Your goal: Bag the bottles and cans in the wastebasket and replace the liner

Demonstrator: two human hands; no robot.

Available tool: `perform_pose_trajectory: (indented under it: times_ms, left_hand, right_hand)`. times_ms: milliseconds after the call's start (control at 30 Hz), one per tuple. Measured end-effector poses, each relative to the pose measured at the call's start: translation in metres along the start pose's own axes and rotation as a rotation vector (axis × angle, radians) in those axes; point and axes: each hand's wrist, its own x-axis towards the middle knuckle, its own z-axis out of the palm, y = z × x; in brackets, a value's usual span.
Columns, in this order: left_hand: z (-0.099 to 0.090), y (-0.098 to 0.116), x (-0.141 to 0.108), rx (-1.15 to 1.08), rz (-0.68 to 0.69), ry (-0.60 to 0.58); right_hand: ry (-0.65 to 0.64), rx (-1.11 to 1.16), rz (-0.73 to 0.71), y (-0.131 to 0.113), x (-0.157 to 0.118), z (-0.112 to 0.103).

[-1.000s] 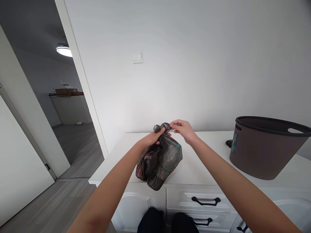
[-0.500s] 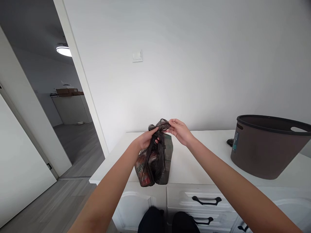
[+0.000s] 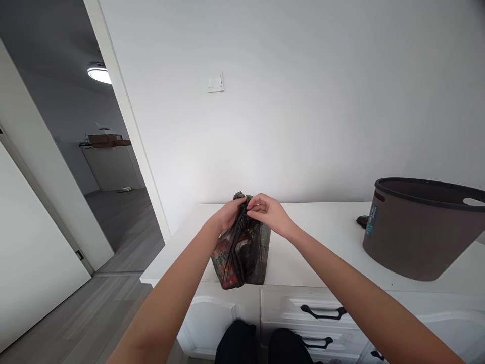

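A thin black plastic bag [image 3: 242,253], see-through enough to show reddish and greenish packages inside, stands at the front edge of the white cabinet top [image 3: 303,253]. My left hand [image 3: 229,214] is closed around the gathered neck of the bag from the left. From the right, my right hand [image 3: 270,212] pinches the bag's plastic at the same neck, fingertips close to my left thumb. A small tuft of the bag sticks up above my left hand. Whether the neck is knotted is hidden by the fingers.
To the right stands a brown trash bin [image 3: 420,237] with a black rim. A small crumpled black bundle [image 3: 362,221] lies at its left. Drawers with black handles [image 3: 323,312] are below the front edge. A doorway opens on the left, with a white door [image 3: 34,263].
My right hand has moved left and slightly down, in against the bag's neck. The loop of plastic that stretched between my hands is now drawn in.
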Motion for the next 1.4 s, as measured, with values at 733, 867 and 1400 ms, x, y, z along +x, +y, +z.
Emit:
perform_pose_trajectory:
  times_ms: [733, 867, 1400]
  left_hand:
    - [-0.01, 0.005, -0.021, 0.575, 0.298, -0.003]
    - [-0.012, 0.001, -0.019, 0.518, 0.274, 0.057]
    - [0.012, 0.007, -0.037, 0.971, 0.43, 0.174]
  right_hand:
    - [0.102, -0.366, 0.081, -0.002, 0.007, -0.016]
    - [-0.02, -0.315, 0.166, 0.001, 0.013, -0.012]
    - [0.19, -0.475, 0.043, 0.031, 0.031, 0.019]
